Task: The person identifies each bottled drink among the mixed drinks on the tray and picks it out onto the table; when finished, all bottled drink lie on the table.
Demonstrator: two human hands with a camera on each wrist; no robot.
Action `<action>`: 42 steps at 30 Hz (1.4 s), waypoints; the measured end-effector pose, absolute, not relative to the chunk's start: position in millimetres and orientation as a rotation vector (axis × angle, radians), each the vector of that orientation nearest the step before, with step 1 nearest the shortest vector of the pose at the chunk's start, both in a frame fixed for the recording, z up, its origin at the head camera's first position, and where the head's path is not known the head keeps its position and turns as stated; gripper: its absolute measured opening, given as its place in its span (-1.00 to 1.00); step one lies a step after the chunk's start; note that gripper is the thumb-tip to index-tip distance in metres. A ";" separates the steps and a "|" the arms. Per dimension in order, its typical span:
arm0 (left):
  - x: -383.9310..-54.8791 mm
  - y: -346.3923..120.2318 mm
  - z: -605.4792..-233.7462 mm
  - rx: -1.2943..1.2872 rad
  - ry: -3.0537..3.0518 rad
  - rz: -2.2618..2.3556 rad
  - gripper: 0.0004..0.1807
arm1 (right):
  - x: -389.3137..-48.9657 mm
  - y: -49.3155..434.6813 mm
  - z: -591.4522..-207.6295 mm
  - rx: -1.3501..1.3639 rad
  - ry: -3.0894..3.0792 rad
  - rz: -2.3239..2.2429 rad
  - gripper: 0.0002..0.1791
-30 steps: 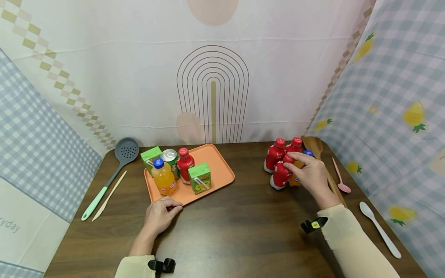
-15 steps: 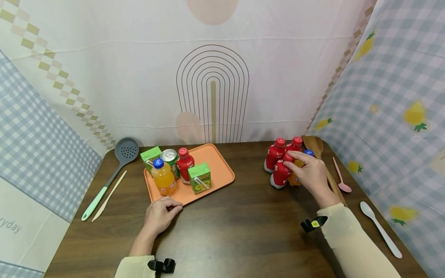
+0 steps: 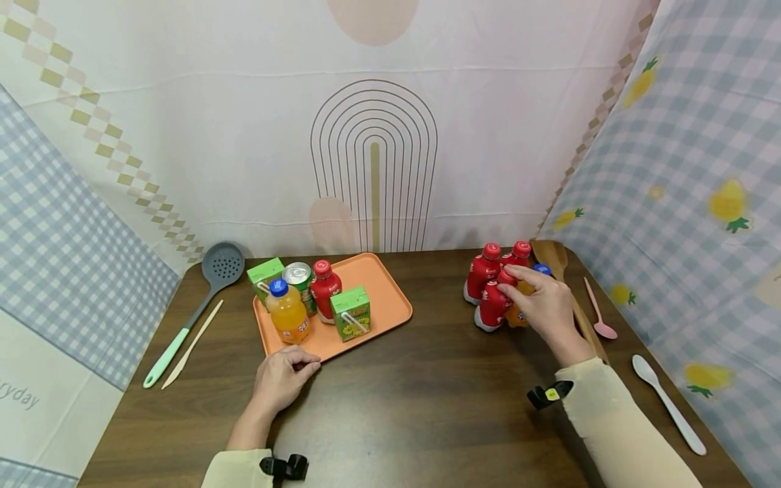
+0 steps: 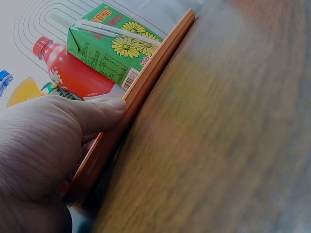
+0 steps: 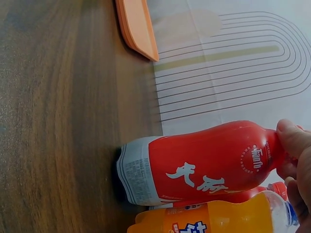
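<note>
My left hand [image 3: 282,381] holds the near-left corner of an orange tray [image 3: 386,298]; in the left wrist view its thumb lies along the tray's rim [image 4: 146,80]. Upright on the tray are a bottle of orange drink [image 3: 288,315], a can [image 3: 297,273], a red bottle [image 3: 325,291] and two green juice boxes, the nearer juice box [image 3: 352,315] with a straw. With thumb and fingers, my right hand [image 3: 545,306] pinches the neck of another red bottle [image 5: 209,162], which stands upright on the table. Its cap is partly hidden by the fingers.
Two more red bottles [image 3: 482,274] and an orange-drink bottle [image 5: 204,218] stand close around the pinched one. At right lie a wooden utensil [image 3: 551,256], a pink spoon [image 3: 598,318] and a white spoon [image 3: 668,403]. A slotted skimmer [image 3: 222,263] and a pale knife [image 3: 192,344] lie at left.
</note>
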State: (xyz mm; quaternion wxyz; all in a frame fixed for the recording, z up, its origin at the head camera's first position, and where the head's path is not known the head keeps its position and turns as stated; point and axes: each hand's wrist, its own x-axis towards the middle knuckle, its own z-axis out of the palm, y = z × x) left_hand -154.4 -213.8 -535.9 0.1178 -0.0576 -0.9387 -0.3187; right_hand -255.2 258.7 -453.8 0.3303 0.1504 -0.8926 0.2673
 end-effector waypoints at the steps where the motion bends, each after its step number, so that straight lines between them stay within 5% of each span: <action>1: -154.3 -213.9 -536.2 -0.167 -2.745 -0.934 -0.95 | -255.2 258.3 -453.8 0.400 -2.328 0.702 -0.52; 15: -153.7 -213.7 -536.3 -0.187 -2.727 -0.909 -0.96 | -244.0 245.7 -436.9 0.523 -2.162 0.671 -0.54; 42: -151.8 -213.2 -534.0 -0.205 -2.719 -0.908 -0.95 | -219.1 101.5 -419.1 0.999 -2.031 1.092 -0.65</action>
